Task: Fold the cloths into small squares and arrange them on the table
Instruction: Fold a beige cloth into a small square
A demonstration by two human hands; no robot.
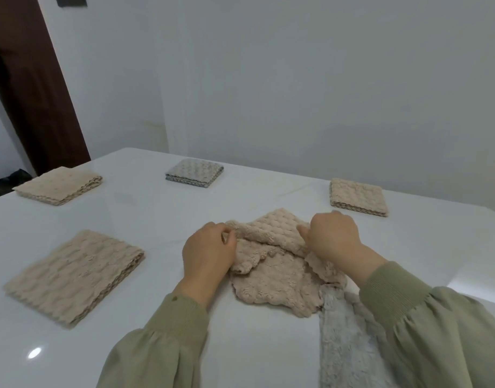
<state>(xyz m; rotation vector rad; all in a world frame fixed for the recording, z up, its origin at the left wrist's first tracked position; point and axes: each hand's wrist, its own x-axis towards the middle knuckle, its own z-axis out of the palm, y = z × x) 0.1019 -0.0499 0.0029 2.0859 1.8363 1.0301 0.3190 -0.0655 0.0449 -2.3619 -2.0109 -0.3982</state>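
Your left hand (209, 253) and right hand (334, 236) are both on the beige cloth (271, 275), which lies rumpled on the white table (156, 219) straight in front of you, between your two wrists. Your left hand is at the cloth's left edge, with its fingers curled and its thumb pinching the fabric there. Your right hand is at the right side of the cloth, knuckles up and fingers curled into the fabric, thumb pointing left along it. A flap of the cloth is turned over between your hands, with its far corner pointing away from you. The near part lies flat, with a scalloped hem towards you.

A grey cloth (349, 340) lies unfolded just beside the beige one. It touches that cloth's near right edge, runs towards you, and is partly under your right sleeve (403, 298).

Four folded squares lie well apart from your hands:
- The near-left square (72, 275) is beige and level with your left forearm.
- The far-left square (58, 186) is also beige and lies near the table's edge.
- The middle square (194, 172) lies beyond your left hand and shows grey at its edges.
- The right square (358, 196) is beige and lies beyond your right hand, near it but not touching.

A brown door (30, 93) stands at the left, and a pale wall (296, 79) rises behind the table.
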